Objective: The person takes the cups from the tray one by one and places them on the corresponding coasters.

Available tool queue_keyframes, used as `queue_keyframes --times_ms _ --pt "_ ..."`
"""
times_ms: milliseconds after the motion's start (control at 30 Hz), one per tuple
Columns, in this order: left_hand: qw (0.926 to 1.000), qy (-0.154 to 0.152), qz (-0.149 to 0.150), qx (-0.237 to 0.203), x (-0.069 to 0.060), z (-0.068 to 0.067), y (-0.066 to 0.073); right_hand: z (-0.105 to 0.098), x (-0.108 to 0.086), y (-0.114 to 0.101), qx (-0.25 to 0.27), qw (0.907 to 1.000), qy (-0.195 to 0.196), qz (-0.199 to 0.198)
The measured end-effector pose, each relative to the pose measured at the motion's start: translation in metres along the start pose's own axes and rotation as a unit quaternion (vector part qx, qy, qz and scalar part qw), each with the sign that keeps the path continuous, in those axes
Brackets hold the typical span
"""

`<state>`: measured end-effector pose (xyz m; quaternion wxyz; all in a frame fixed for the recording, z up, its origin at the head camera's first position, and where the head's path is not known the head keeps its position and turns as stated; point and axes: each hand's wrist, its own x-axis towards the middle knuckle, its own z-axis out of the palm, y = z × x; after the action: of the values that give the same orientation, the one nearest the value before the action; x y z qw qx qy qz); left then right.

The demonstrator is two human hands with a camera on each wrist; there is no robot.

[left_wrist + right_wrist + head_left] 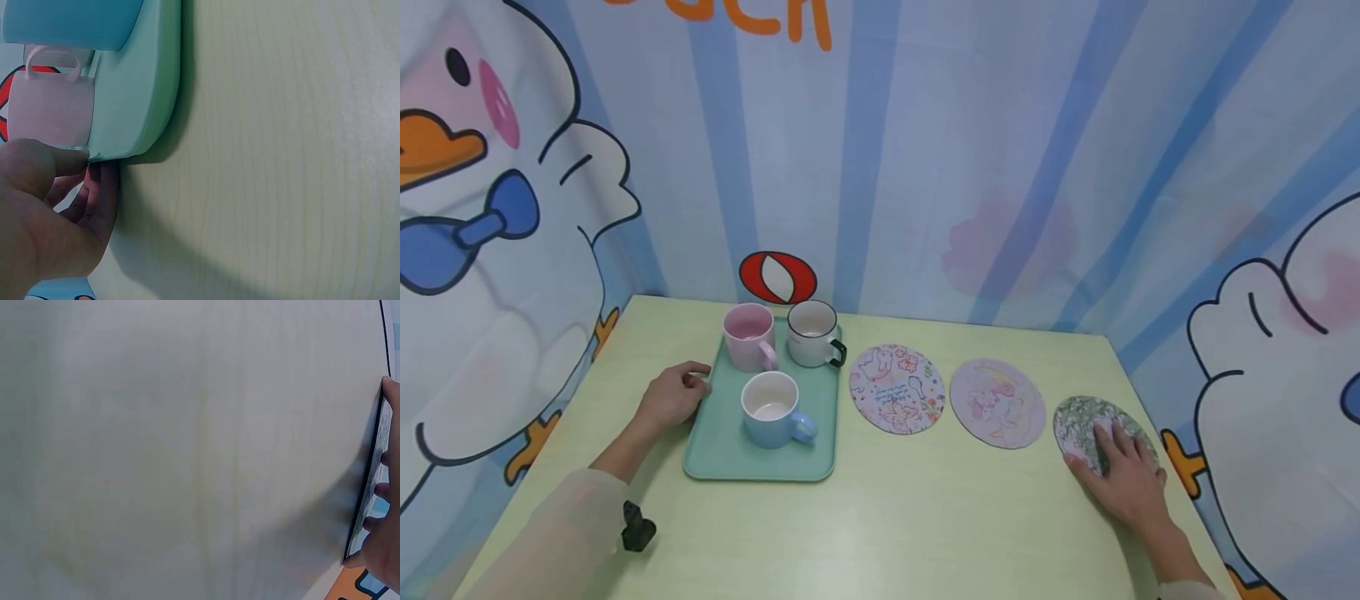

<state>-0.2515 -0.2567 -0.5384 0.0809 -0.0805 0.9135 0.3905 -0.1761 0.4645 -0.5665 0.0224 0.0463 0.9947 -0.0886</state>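
Observation:
At the left edge of a green tray (715, 450), my left hand (673, 394) pinches the rim. In the left wrist view the thumb lies on top of the tray rim (140, 134) and the fingers are below it. On the tray stand a pink mug (749, 337), a white mug (811, 333) with a black handle, and a blue-and-white mug (769, 417). My right hand (1123, 483) rests spread over a round green-patterned coaster (1075, 417) on the table, covering part of it. In the right wrist view its thumb and another finger touch the coaster's edge (369, 478).
Right of the tray lie a floral round coaster (897, 389) and a pink round coaster (997, 403). The pale wooden table (925, 525) ends against a striped cartoon curtain (910, 167). A small black device (637, 527) sits by the left sleeve.

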Motion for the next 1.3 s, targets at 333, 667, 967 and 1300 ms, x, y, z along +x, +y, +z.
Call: queue_keyframes --times_ms 333,667,967,1300 --pt "1.0 0.001 -0.005 0.002 -0.002 -0.001 0.001 -0.002 0.011 -0.003 0.004 0.9999 0.0 -0.012" --pt "1.0 0.002 -0.003 0.003 -0.002 -0.001 0.001 -0.006 0.026 -0.007 0.008 0.9996 -0.002 -0.027" --pt "0.9999 0.008 0.004 0.007 -0.001 -0.001 0.001 -0.006 0.034 -0.008 0.017 0.9995 0.01 -0.026" --pt "1.0 0.006 -0.002 0.007 0.001 -0.001 0.0 -0.01 0.041 -0.011 0.023 0.9994 0.009 -0.025"
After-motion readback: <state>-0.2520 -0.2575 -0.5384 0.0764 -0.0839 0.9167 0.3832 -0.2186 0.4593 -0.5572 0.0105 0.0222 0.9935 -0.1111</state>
